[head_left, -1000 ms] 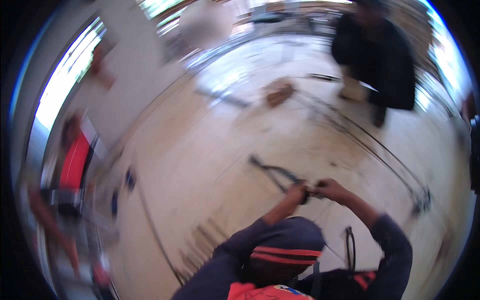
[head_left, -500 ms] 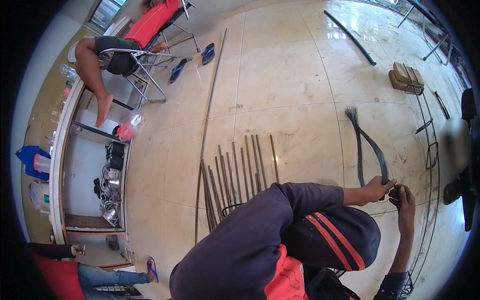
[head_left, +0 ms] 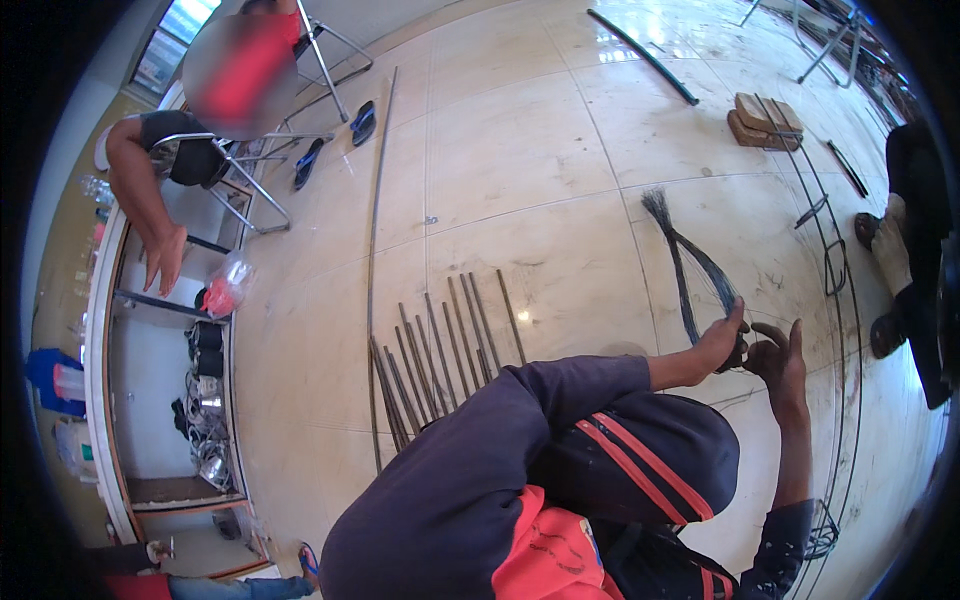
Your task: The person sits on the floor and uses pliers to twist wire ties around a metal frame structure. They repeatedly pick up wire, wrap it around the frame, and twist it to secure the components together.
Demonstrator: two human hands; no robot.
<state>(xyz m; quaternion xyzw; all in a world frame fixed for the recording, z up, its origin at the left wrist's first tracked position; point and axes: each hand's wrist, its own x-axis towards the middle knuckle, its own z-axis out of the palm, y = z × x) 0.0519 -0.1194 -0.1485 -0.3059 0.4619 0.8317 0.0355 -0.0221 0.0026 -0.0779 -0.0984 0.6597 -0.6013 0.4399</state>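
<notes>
My left hand (head_left: 712,350) is closed round a folded bundle of thin dark binding wire (head_left: 712,268). The bundle's frayed end spreads on the tiles beyond the hand, and its near end is partly hidden by the fingers. Just to the right, my right hand (head_left: 782,362) is raised with thumb and fingers apart, close to the near end of the wire. No strand can be made out in it. My left forearm reaches across my bent knee (head_left: 660,450).
Several steel rods (head_left: 450,335) lie left of my knee, beside a long rod (head_left: 377,220). On the right, a long bent-rod frame (head_left: 835,270) rests on bricks (head_left: 768,118), near another person's feet (head_left: 885,240). Someone sits on a chair (head_left: 240,185) far left.
My right hand has drawn slightly away from the left hand, and its fingers have spread. The left hand keeps hold of the wire. The whole view has shifted a little.
</notes>
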